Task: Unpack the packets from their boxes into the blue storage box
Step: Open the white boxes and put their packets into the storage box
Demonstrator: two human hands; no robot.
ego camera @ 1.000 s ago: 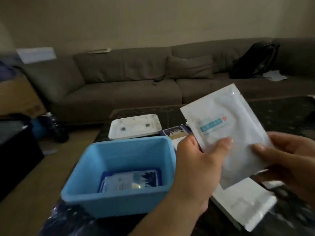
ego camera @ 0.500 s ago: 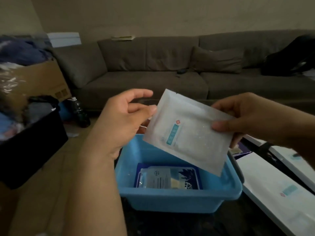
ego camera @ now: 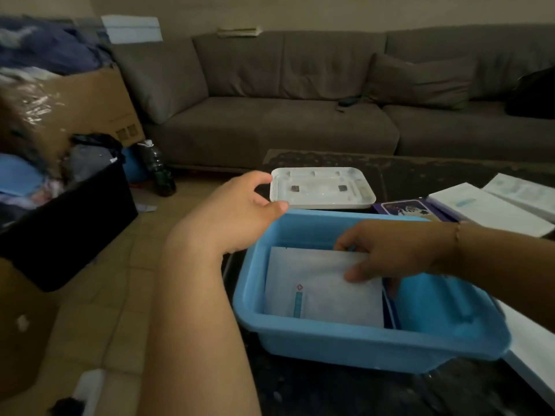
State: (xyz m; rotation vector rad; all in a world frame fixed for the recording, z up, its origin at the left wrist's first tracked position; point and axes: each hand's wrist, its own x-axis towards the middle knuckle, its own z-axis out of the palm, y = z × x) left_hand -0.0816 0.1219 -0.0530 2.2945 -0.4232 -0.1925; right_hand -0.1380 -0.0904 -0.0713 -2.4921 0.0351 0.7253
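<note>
The blue storage box point(ego camera: 345, 337) stands on the dark table in front of me. Inside it lies a white packet point(ego camera: 318, 292) with a small blue label, covering what is underneath. My right hand point(ego camera: 399, 250) reaches into the box from the right, its fingers pinching the packet's upper right edge. My left hand point(ego camera: 237, 211) hovers by the box's far left corner, fingers apart and holding nothing. More white packets point(ego camera: 486, 208) lie on the table to the right, beside a purple box point(ego camera: 405, 207).
A white lid point(ego camera: 321, 187) lies upside down behind the blue box. A grey sofa point(ego camera: 300, 115) runs along the back. On the floor at left are a black bin point(ego camera: 60, 223), a cardboard box point(ego camera: 78, 106) and a dark bottle point(ego camera: 159, 169).
My right hand has lowered the white packet from the air into the blue box. My left hand has let go of it and drawn back to the box's far left corner.
</note>
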